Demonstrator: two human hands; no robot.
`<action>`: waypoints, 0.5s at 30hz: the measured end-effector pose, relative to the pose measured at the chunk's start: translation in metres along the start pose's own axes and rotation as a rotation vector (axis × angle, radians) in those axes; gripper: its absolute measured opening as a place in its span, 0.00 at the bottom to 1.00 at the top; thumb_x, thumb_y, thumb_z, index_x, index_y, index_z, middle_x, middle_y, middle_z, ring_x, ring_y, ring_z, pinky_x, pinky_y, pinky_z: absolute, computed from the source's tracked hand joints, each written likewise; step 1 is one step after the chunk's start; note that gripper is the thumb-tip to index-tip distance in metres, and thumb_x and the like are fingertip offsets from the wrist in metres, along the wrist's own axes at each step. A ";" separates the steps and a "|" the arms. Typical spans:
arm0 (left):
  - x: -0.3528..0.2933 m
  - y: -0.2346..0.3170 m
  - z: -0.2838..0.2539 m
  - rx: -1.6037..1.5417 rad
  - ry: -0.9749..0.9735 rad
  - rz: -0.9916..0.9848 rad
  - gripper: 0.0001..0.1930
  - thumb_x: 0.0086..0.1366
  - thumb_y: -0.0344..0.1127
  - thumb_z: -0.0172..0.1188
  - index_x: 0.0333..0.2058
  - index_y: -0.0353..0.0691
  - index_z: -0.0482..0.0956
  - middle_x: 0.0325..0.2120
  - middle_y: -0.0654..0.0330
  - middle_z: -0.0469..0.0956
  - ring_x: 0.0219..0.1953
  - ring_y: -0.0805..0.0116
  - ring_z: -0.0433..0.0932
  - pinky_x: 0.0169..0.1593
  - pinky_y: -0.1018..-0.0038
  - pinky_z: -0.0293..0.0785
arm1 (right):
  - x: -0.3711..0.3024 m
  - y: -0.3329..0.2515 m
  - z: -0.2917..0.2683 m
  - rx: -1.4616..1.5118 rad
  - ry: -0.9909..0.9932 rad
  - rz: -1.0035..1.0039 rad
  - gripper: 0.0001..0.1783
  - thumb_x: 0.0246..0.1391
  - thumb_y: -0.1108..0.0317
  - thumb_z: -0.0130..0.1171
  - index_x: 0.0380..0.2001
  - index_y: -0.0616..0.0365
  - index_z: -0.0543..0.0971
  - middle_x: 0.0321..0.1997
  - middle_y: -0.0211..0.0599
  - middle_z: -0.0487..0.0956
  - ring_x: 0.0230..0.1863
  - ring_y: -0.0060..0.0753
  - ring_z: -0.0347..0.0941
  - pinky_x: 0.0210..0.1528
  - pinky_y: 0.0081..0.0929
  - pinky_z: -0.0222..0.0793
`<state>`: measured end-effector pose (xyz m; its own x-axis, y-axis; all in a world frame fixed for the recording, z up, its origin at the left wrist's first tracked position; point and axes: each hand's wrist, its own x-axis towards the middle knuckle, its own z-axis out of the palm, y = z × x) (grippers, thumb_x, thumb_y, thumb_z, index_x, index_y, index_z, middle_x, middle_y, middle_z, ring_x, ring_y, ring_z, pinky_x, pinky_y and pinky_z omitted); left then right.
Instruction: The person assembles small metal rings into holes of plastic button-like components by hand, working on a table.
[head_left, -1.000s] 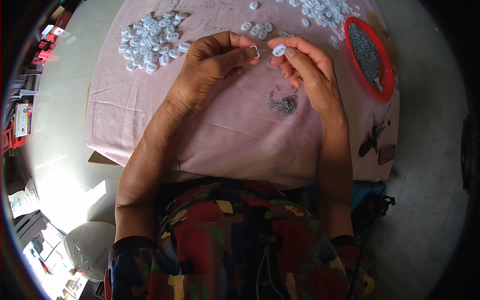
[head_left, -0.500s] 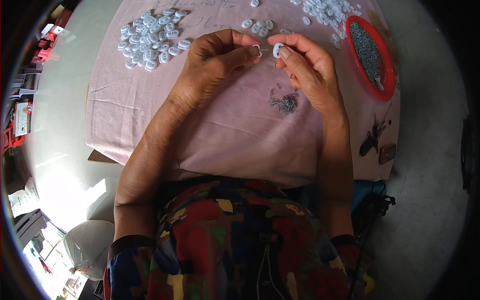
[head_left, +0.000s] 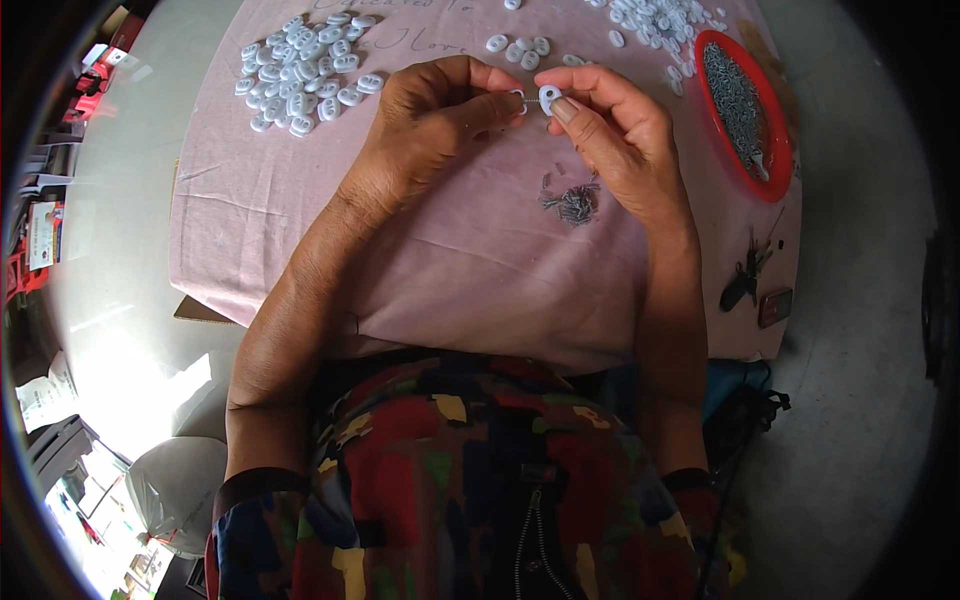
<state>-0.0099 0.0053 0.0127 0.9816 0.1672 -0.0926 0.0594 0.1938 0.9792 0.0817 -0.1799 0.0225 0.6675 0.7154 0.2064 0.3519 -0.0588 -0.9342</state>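
Our left grip (head_left: 432,112) pinches a white piece (head_left: 522,95) with a thin metal coil (head_left: 533,100) jutting rightward; our right grip (head_left: 618,130) pinches a white oval (head_left: 548,105) at the coil's end, above the tabletop (head_left: 470,240). We do best holding both squarely in line, pressing gently.

ok so the white oval piece (head_left: 550,95) at the fingertips of the right hand (head_left: 625,135) has turned upright and now meets the spring (head_left: 532,100) poking past the fingers of the left hand (head_left: 430,120)

Both hands (head_left: 430,115) (head_left: 628,135) close together, seemingly in pinches
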 end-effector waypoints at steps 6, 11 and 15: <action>0.001 -0.003 0.001 -0.005 0.003 0.015 0.06 0.62 0.29 0.62 0.38 0.35 0.80 0.30 0.63 0.80 0.32 0.80 0.76 0.39 0.83 0.73 | 0.000 0.000 0.000 -0.008 0.000 -0.008 0.13 0.62 0.70 0.56 0.48 0.61 0.78 0.33 0.25 0.78 0.32 0.10 0.71 0.29 0.09 0.62; 0.002 -0.005 0.000 -0.013 0.011 0.011 0.06 0.62 0.30 0.62 0.37 0.34 0.81 0.29 0.64 0.80 0.32 0.80 0.76 0.39 0.83 0.73 | 0.000 0.000 0.000 -0.010 0.000 -0.008 0.13 0.62 0.70 0.56 0.47 0.60 0.79 0.32 0.25 0.78 0.32 0.10 0.71 0.30 0.09 0.63; 0.000 -0.004 0.002 -0.001 0.009 0.025 0.06 0.62 0.29 0.62 0.36 0.34 0.81 0.29 0.63 0.80 0.32 0.80 0.76 0.39 0.83 0.73 | 0.000 -0.001 0.001 -0.007 -0.009 -0.001 0.13 0.61 0.70 0.57 0.47 0.61 0.79 0.32 0.25 0.79 0.32 0.11 0.71 0.32 0.09 0.64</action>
<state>-0.0093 0.0026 0.0095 0.9811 0.1806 -0.0701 0.0351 0.1900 0.9811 0.0806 -0.1797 0.0236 0.6614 0.7216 0.2048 0.3573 -0.0630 -0.9319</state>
